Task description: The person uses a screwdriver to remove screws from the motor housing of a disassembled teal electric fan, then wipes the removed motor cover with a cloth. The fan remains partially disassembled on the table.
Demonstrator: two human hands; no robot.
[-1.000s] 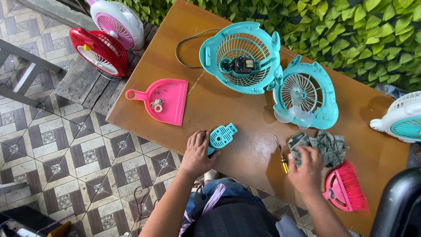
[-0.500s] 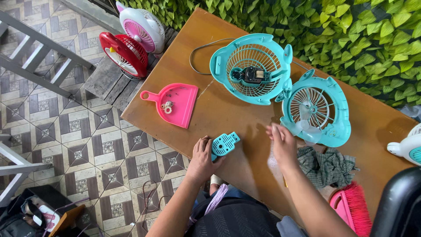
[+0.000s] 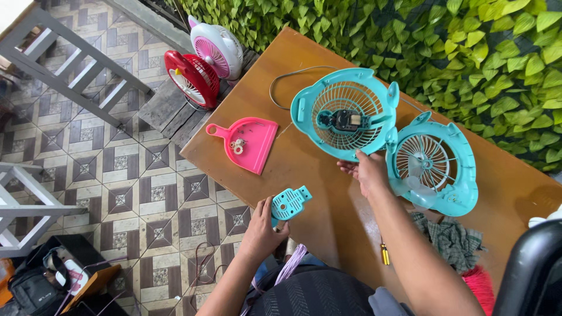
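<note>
The left hand (image 3: pixel 261 227) sits low and close to the body, its bare forearm running up from the bottom edge at a slant, wrist nearly straight, back of the hand to the camera and the fingers curled closed in a pinch at the fingertips. The right hand (image 3: pixel 367 173) reaches further forward on a long, almost fully extended bare forearm that rises from the lower right, back of the hand up. Its fingers are loosely spread and gently bent, pointing up and left, with nothing gripped between them.
</note>
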